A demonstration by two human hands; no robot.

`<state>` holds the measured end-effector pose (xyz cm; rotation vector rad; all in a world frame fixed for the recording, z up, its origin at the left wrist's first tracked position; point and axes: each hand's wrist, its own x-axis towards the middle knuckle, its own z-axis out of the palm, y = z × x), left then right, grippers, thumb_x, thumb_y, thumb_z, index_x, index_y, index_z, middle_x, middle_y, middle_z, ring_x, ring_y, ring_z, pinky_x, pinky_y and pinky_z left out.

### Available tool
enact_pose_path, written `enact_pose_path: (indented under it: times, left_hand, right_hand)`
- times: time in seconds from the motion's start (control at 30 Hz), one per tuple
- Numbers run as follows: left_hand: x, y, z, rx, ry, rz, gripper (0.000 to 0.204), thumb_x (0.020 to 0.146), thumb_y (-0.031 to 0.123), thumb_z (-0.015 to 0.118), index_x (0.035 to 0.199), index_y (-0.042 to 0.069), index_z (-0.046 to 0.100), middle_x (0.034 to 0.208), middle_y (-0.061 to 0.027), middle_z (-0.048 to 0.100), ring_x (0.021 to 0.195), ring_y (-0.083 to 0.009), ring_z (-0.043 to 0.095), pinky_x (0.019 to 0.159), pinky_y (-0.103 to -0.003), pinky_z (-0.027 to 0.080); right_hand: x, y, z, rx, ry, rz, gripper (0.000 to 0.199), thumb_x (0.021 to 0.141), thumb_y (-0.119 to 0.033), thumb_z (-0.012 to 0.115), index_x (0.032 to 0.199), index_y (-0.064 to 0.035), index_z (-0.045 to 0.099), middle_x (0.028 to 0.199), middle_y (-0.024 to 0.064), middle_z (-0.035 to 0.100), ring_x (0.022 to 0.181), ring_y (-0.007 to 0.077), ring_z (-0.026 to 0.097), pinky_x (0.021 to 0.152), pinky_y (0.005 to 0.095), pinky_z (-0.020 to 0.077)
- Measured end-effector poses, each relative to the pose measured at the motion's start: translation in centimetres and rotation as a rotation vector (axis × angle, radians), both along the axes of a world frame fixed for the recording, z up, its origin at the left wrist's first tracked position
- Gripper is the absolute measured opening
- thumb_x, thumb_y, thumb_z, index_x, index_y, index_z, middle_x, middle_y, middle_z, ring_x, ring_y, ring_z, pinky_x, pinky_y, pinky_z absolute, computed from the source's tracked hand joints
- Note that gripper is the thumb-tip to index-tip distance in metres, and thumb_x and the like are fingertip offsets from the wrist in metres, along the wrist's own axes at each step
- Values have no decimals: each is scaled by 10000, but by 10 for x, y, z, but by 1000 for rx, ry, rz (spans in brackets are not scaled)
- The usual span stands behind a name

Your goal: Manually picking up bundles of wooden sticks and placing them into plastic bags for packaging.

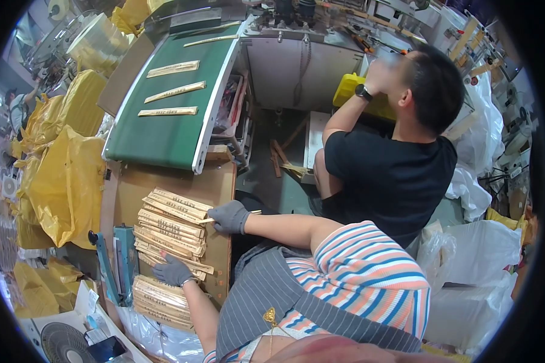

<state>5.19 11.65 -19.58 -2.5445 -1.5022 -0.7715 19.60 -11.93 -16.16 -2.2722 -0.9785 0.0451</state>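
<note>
Long paper-wrapped packets (169,228), tan with dark print, lie heaped side by side on the brown board (218,181) in front of me. At the heap's right edge my right hand (229,216), in a grey glove, is closed on a thin wooden stick (206,220). One end of that stick pokes out toward the packets, and a tip shows behind the hand. Lower down, my left hand (173,270), also gloved in grey, lies over the packets with its fingers stretched out. Just below it is a neat stack of packets (160,300).
A green conveyor belt (169,133) carries several spaced packets beyond the board. A blue metal clamp-like fixture (123,260) stands left of the heap. At right, a person in a black shirt (393,175) sits close by. Yellow sacks (66,187) crowd the left; a fan (66,343) sits lower left.
</note>
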Motion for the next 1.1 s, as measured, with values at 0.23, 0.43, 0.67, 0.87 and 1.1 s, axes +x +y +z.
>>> enact_pose_path:
  times: [0.23,0.43,0.67,0.87,1.1]
  left_hand:
    - [0,1,0,-5,0,0,710,920,531,375,1177,-123,469,1172,-283,514,1109,-415,474,971,-450,362]
    - [-1,1,0,-25,3,-2,717,920,537,365,1185,-123,462,1189,-289,503,1124,-416,466,981,-450,353]
    - [0,0,1,-46,6,9,728,920,543,361,1205,-121,452,1215,-297,487,1141,-418,456,990,-449,345]
    - [0,-1,3,-44,0,0,733,916,547,369,1214,-119,446,1207,-298,493,1134,-417,462,983,-452,351]
    - [-1,0,1,-2,18,-8,709,928,521,373,1211,-125,443,1200,-292,498,1114,-406,478,969,-448,368]
  right_hand:
    - [0,0,1,-7,9,6,169,761,-285,565,802,-121,560,687,89,617,607,306,613,513,434,467]
    - [0,0,1,4,-1,-3,167,756,-281,566,799,-120,560,686,87,617,606,303,613,510,428,468]
    - [-1,0,3,-8,-3,-10,156,751,-276,568,793,-125,561,684,83,618,602,300,613,508,424,469]
    - [-1,-1,4,-8,-13,-15,151,749,-272,569,803,-131,564,680,75,619,599,292,614,509,419,470]
    - [-1,0,5,-6,-5,-12,153,747,-271,573,807,-130,569,680,74,618,603,291,615,503,417,466]
